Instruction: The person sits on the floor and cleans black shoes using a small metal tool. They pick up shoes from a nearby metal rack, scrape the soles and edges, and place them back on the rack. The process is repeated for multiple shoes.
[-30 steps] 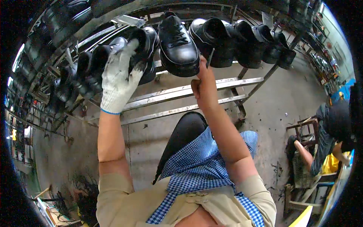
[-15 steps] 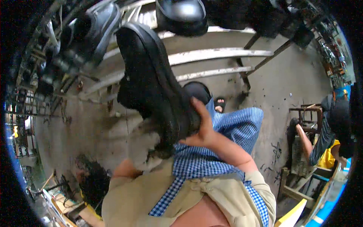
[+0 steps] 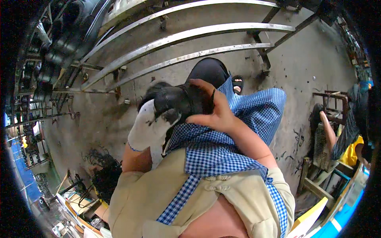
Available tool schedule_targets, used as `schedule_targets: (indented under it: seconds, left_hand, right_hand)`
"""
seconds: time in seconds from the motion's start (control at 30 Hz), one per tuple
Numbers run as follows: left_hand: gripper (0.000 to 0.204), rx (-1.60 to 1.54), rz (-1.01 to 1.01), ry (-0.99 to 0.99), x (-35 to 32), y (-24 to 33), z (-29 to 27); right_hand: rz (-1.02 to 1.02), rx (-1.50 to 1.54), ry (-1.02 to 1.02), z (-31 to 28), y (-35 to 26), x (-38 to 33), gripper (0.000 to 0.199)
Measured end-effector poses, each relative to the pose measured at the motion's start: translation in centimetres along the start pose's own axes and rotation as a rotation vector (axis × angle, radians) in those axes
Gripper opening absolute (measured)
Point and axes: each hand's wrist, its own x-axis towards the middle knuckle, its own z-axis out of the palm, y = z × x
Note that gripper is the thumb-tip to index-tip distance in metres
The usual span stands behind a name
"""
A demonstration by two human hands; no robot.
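Note:
A black shoe [image 3: 180,99] is held low in front of my body, over the blue checked apron [image 3: 222,166]. On its left side is my left hand [image 3: 146,125], in a white glove with black-stained fingers, closed round the shoe. My bare right hand [image 3: 217,109] grips the other end, its thumb below and its fingers over the top. The shoe is turned nearly end-on, so its sole is mostly hidden.
Beyond my knees stands a low rack of pale metal rails [image 3: 190,31]. Black shoes [image 3: 65,43] crowd a rack at the far left. At right, a co-worker's leg [image 3: 327,127] shows beside a wooden frame [image 3: 317,188]. Dark scraps [image 3: 291,139] lie on the floor.
The shoe has come down and nearer my body, turning from lengthwise to nearly end-on. My gloved left hand now shows plainly. The view has shifted, and shoes at the top have left it.

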Motion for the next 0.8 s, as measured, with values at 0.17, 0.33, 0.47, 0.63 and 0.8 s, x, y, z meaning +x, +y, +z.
schedule_targets:
  seconds: [0.17,0.33,0.47,0.63,0.8]
  left_hand:
    - [0.028,-0.55,-0.019,0.181,0.1,-1.7,1.9]
    - [0.025,-0.32,0.093,0.239,0.9,-1.9,2.7]
    - [0.022,-0.056,0.156,0.251,1.9,-2.1,2.8]
    - [0.027,0.329,0.225,0.132,1.9,-2.0,1.8]
    - [0.022,0.061,0.087,0.308,1.7,-2.5,2.8]
  right_hand:
    - [-0.077,-0.227,0.018,-1.5,-2.2,0.2,0.068]
    - [-0.231,-0.535,0.033,-2.2,-4.3,0.4,0.044]
    - [-0.304,-0.539,0.056,-2.0,-4.4,0.9,0.043]
    - [-0.394,-0.814,0.112,-1.3,-4.0,1.2,0.033]
    - [-0.012,0.192,0.275,-1.4,-0.3,1.7,0.013]
